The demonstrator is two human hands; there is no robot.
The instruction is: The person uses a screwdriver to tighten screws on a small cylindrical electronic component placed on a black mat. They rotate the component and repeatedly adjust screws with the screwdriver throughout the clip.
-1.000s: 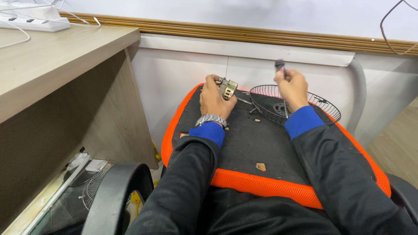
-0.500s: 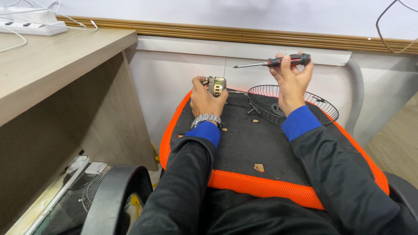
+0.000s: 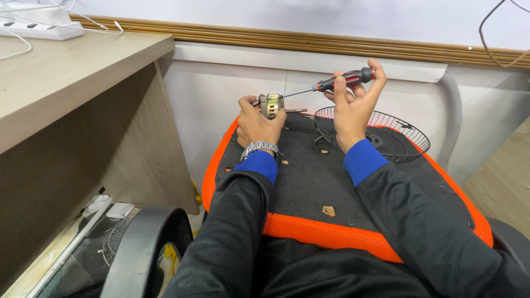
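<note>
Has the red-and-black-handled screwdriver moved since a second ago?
Yes. The red-and-black-handled screwdriver rose from the black wire fan guard to level, tip at the small metal motor.

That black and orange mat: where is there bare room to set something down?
The black mat is barest in the middle, between the two sleeves, with only small chips. The far right is crowded by the wire fan guard. The wooden desk top on the left has bare room beside the power strip.

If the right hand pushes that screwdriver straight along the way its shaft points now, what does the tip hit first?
The small metal motor held in the left hand. The right hand aims the screwdriver leftward at it, tip about at its housing; whether it already touches is unclear.
</note>
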